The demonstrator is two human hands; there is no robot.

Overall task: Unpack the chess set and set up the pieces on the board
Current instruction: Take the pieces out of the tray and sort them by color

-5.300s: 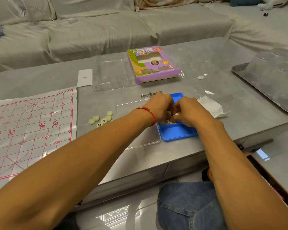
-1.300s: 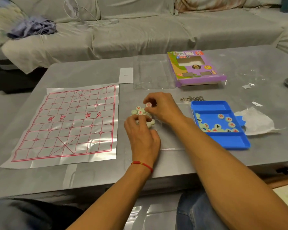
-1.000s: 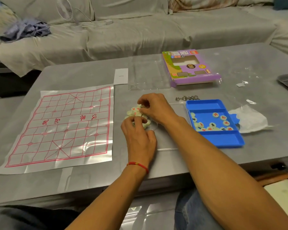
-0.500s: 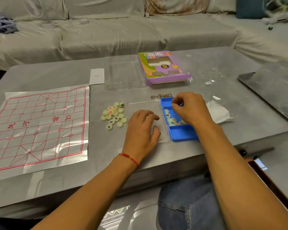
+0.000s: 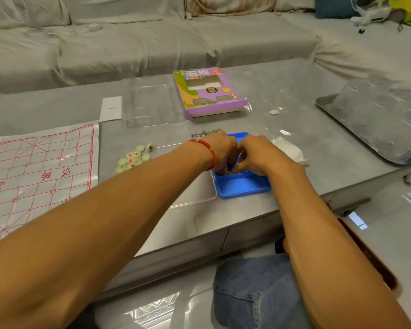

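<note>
The paper board [image 5: 38, 172] lies flat at the left, bare of pieces, with a small heap of pieces [image 5: 134, 158] just beside it, likely staged for placing. Further right, the left hand [image 5: 220, 151] and right hand [image 5: 256, 154] curl down into the blue tray [image 5: 242, 186], apparently gathering the remaining pieces; what the fingers pinch cannot be told.

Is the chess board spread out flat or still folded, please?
Spread flat. The board lies open on the table with its red grid showing; no pieces stand on it, and its left part runs out of view.
</note>
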